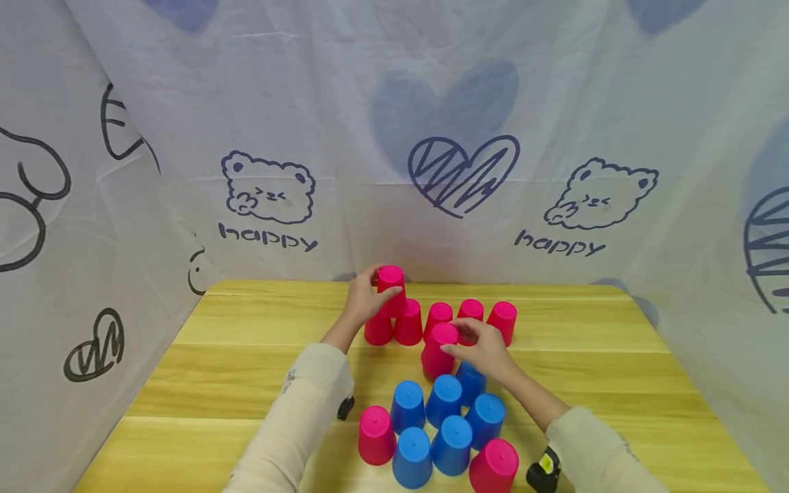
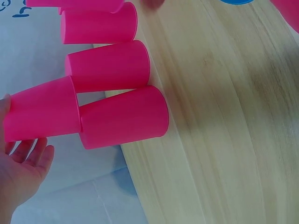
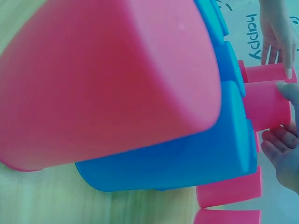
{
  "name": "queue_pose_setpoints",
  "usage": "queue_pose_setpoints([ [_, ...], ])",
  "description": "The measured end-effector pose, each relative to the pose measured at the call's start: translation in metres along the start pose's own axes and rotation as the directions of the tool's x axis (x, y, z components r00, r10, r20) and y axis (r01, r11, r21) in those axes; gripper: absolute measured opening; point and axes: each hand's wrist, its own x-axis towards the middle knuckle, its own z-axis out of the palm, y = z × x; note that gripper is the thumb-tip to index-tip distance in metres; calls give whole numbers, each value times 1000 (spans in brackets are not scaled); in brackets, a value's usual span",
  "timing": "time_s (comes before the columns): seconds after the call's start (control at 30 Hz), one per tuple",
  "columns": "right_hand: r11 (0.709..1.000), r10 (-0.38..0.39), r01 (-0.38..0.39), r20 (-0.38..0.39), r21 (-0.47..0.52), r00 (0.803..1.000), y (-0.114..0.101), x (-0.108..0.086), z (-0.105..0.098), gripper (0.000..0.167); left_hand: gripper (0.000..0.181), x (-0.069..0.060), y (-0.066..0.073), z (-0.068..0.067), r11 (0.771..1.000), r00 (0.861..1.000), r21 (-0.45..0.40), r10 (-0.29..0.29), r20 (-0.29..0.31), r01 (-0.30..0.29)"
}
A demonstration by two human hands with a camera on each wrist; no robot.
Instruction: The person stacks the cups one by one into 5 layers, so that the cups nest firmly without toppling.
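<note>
Toward the back of the table, my left hand (image 1: 365,296) grips an upside-down pink cup (image 1: 392,291) between thumb and fingers. In the left wrist view this held cup (image 2: 42,109) sits across the bases of two neighbouring pink cups (image 2: 124,116). My right hand (image 1: 483,349) holds another upside-down pink cup (image 1: 439,352), just in front of the back row and behind the blue cups. The right wrist view shows thumb and fingers on opposite sides of that cup (image 3: 267,106); its lower end is hidden there by blue cups.
Several pink cups, including the rightmost one (image 1: 502,322), form a row at the back. Nearer, several upside-down blue cups (image 1: 452,445) stand grouped, with a pink cup (image 1: 377,435) on their left and another pink cup (image 1: 494,467) on their right. A printed cloth (image 1: 370,226) hangs behind the table.
</note>
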Motion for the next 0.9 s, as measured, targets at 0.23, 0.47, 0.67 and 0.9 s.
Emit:
queue_pose_setpoints([
  [0.23, 998, 33, -32, -30, 51, 999, -4, 2, -7, 49, 60, 0, -6, 0, 1000, 1000, 7, 1, 13, -1],
  [0.47, 993, 71, -66, -50, 99, 996, -9, 3, -16, 49, 65, -1, -11, -1, 1000, 1000, 6, -14, 27, 14],
  [0.67, 992, 74, -66, -69, 111, 995, -13, 5, -22, 49, 66, -7, -17, -6, 1000, 1000, 3, -22, 21, 22],
  [0.9, 995, 80, -73, -96, 75, 992, -15, 6, -31, 48, 62, -12, -27, -11, 999, 1000, 40, -4, 26, 3],
])
